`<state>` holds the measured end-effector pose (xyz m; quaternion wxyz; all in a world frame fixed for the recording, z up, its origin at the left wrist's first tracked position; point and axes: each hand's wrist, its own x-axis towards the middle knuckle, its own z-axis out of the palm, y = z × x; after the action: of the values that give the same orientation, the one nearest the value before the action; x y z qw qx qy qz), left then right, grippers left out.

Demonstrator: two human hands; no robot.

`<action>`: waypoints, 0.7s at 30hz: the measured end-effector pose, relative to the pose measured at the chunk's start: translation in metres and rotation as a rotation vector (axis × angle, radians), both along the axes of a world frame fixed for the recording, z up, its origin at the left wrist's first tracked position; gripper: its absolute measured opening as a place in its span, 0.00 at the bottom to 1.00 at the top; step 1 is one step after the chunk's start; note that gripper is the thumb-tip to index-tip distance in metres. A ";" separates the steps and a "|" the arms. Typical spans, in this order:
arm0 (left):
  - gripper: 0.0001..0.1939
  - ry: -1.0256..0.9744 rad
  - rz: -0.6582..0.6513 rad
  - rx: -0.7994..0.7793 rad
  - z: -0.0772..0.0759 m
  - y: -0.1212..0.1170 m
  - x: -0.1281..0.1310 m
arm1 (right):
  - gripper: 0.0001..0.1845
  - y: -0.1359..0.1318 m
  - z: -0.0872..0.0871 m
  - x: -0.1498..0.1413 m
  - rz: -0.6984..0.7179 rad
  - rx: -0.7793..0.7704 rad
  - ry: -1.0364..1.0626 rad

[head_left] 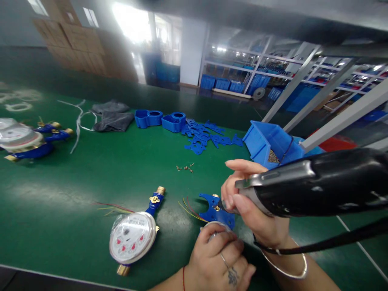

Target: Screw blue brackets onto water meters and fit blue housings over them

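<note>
My right hand (pixel 254 206) is closed around the front of a black electric screwdriver (pixel 321 184). The tool's tip points down at a flat blue plate (pixel 209 206), near a brass fitting on it. Under my left hand (pixel 221 258) is a water meter (pixel 216 224), its dial mostly covered by my curled fingers. Red and yellow wires stick out to the left of that meter. A second water meter (pixel 132 238) with a white dial, blue body and brass ends lies to the left, touched by neither hand.
Small screws (pixel 185 167) lie scattered mid-table. Behind them are a pile of blue plates (pixel 197 135), two blue housings (pixel 148 118) and a grey cloth (pixel 112 117). A blue bin (pixel 263 139) holding small parts stands at right, near slanting metal posts. More meters (pixel 21 139) sit far left.
</note>
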<state>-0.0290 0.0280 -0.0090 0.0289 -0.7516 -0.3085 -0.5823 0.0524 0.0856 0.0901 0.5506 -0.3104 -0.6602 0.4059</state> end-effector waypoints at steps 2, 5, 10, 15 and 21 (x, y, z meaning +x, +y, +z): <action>0.10 0.011 -0.003 0.007 0.000 -0.001 -0.001 | 0.17 0.001 0.001 0.000 0.030 0.036 0.003; 0.08 0.034 -0.030 -0.043 0.000 -0.004 -0.002 | 0.06 0.005 0.004 -0.001 0.014 0.041 0.040; 0.06 0.038 -0.070 -0.085 0.003 -0.007 -0.006 | 0.05 0.012 0.002 -0.003 0.112 0.082 0.091; 0.06 0.072 -0.084 -0.073 0.001 -0.006 -0.001 | 0.22 0.018 -0.003 0.012 0.357 0.114 0.056; 0.11 0.123 -0.059 0.027 0.041 0.005 -0.049 | 0.14 0.008 0.020 0.033 0.286 0.180 0.340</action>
<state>-0.0781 0.0334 0.0322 0.0407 -0.7943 -0.2759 -0.5397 0.0854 0.0936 0.1102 0.6162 -0.0904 -0.6288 0.4656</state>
